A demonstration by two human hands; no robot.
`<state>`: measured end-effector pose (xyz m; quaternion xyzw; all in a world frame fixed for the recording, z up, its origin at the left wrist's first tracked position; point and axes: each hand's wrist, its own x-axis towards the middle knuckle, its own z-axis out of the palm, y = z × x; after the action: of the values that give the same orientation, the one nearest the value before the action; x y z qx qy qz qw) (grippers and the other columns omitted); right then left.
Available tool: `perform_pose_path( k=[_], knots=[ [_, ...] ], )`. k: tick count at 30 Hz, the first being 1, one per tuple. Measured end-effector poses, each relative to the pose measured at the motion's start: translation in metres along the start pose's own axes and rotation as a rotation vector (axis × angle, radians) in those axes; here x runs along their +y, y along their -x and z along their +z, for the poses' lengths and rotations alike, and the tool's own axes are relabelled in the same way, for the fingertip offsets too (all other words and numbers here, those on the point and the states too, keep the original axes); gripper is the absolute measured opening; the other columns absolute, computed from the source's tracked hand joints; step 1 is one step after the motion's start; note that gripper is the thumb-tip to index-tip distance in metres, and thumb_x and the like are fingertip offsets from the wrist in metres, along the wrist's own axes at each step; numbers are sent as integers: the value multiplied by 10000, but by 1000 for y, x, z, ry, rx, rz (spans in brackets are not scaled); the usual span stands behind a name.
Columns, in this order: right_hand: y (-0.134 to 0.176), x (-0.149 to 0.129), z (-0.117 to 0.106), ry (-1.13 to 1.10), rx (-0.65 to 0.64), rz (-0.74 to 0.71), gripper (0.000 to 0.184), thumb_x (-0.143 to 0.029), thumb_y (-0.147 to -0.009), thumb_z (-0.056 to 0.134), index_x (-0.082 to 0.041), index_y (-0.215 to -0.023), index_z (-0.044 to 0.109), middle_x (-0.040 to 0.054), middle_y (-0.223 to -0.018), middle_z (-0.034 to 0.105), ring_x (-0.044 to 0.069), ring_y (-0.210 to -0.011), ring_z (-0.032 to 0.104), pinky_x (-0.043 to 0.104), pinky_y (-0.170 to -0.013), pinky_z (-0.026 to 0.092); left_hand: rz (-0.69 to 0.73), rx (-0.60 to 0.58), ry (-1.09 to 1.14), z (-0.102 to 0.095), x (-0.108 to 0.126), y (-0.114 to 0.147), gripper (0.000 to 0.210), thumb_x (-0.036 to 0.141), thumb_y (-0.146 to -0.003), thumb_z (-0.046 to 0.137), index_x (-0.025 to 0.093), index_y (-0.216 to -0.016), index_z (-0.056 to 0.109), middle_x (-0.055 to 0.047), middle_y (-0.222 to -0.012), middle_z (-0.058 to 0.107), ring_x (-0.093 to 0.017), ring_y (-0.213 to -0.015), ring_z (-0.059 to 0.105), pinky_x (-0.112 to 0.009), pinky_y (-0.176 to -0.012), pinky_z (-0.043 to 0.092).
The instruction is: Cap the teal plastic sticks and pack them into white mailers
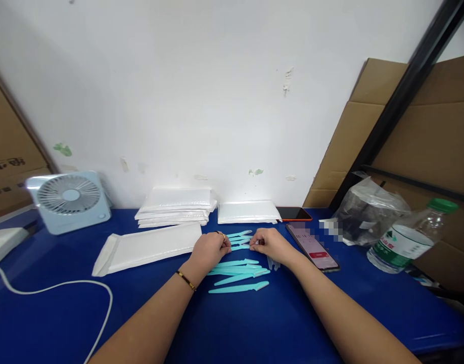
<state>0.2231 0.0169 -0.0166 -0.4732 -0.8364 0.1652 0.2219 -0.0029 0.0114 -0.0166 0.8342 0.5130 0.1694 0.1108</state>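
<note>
Pinches one turquoise razor [239, 247] between both hands, just above bench [277, 328], well short of its back edge. Grips the handle side in left hand [211, 247], thumb and index pressed together, other fingers curled in. Brings right hand [270, 243] to the head end of the same razor, thumb and index narrowed to a pinch; cannot tell if a cap sits in there too. Wears gold ring [224, 236] and bracelet [185, 280] on the left.

Has loose razors [235, 288] in a rough pile on the front-edge side of the hands, heads toward the right edge, lowest one lying a bit apart. Has a few more on the back-edge side, partly hidden by left fingers. Has small clear pieces [273, 264] just below right hand, too small to make out.

Along back edge, left to right: fan [68, 199], mailer stack [175, 202], smaller stack [249, 210], dark phone [294, 214]. Has single mailer [152, 247] flat beside left hand, lit phone [313, 247] near right forearm. Toward right edge: plastic bag [368, 207] with something dark inside, bottle [401, 246] tilted in view. Toward left edge: white cable [109, 303], curving to the front.
</note>
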Motion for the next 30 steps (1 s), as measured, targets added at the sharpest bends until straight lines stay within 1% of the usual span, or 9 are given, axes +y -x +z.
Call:
perform_pose_path(
  k=[2, 4, 8, 11, 13, 15, 18, 24, 30],
  knots=[
    [3, 2, -12, -23, -13, -29, 126, -282, -744, 603, -210, -786, 698, 28, -792, 630, 134, -665, 572, 248, -622, 438, 14, 28, -7, -1, 1, 0, 115, 301, -739, 570, 236, -795, 646, 10, -774, 647, -141, -704, 564, -233, -612, 365],
    [9, 7, -27, -78, -78, -81, 146, -287, -765, 586, -213, -821, 698, 31, -840, 623, 141, -735, 579, 253, -679, 444, 34, 26, 37, -4, 1, 1, 152, 335, -746, 561, 236, -824, 647, 7, -780, 645, -142, -727, 568, -226, -622, 376],
    [18, 16, -48, -125, -304, -138, 182, -331, -694, 668, -220, -831, 714, 33, -870, 611, 164, -835, 570, 257, -736, 436, 103, -148, 185, -10, 4, 6, 187, 378, -733, 563, 224, -772, 662, 12, -769, 647, -117, -680, 570, -193, -568, 379],
    [18, 17, -44, -119, -361, -124, 201, -357, -674, 680, -205, -800, 722, 32, -826, 619, 161, -808, 571, 247, -719, 430, 99, -236, 196, -11, 6, 8, 155, 346, -699, 594, 218, -750, 667, 18, -733, 653, -109, -645, 569, -186, -536, 366],
    [16, 15, -39, -107, -337, -68, 196, -355, -695, 654, -190, -778, 720, 29, -774, 631, 147, -728, 575, 237, -658, 429, 63, -216, 157, -10, 6, 7, 130, 315, -709, 580, 217, -734, 663, 18, -711, 656, -112, -641, 568, -194, -543, 362],
    [16, 13, -35, -81, -270, 12, 189, -336, -718, 619, -179, -770, 710, 25, -739, 646, 137, -660, 570, 230, -594, 417, 26, -154, 96, -9, 5, 6, 115, 288, -716, 567, 219, -729, 658, 12, -717, 660, -122, -658, 567, -207, -563, 359],
    [16, 12, -33, -56, -187, 81, 197, -324, -744, 571, -179, -777, 701, 26, -737, 663, 136, -636, 570, 222, -558, 400, 2, -83, 41, -9, 3, 6, 104, 280, -710, 568, 220, -729, 651, 5, -745, 662, -135, -689, 565, -219, -581, 357],
    [14, 10, -27, -39, -155, 79, 182, -303, -662, 652, -184, -790, 703, 32, -754, 663, 140, -646, 569, 221, -572, 404, 13, -117, 64, -5, 5, 6, 107, 300, -713, 572, 219, -719, 641, 15, -717, 656, -130, -675, 567, -215, -558, 350],
    [14, 5, -17, -83, -142, 49, 175, -207, -658, 606, -200, -804, 702, 24, -789, 651, 114, -616, 568, 201, -554, 417, 12, -95, 79, 0, 3, 5, 105, 303, -715, 579, 220, -728, 641, 12, -733, 658, -130, -680, 568, -211, -559, 356]
  ],
)
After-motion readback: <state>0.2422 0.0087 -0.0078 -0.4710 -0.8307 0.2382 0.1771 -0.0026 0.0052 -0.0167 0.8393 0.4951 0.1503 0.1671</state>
